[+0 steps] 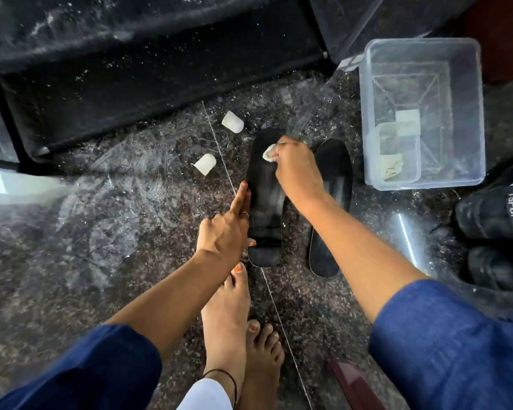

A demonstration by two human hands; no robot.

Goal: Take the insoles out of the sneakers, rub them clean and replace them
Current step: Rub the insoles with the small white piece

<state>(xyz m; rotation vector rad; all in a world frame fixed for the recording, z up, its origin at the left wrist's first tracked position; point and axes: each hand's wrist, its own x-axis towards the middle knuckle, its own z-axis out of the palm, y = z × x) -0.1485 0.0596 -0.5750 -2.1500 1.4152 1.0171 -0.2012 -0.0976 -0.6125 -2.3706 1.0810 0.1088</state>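
Observation:
Two black insoles lie flat on the dark speckled floor. My left hand presses the left insole down at its left edge, forefinger stretched along the side. My right hand is shut on a small white wipe that rests on the toe end of the same insole. The second insole lies just to the right, partly hidden under my right forearm. Two black sneakers with "SPORT" lettering stand at the right edge.
A clear plastic tub holding a crumpled cloth and a small box sits at the upper right. Two white wads lie on the floor left of the insoles. My bare feet are below. A dark ledge runs along the back.

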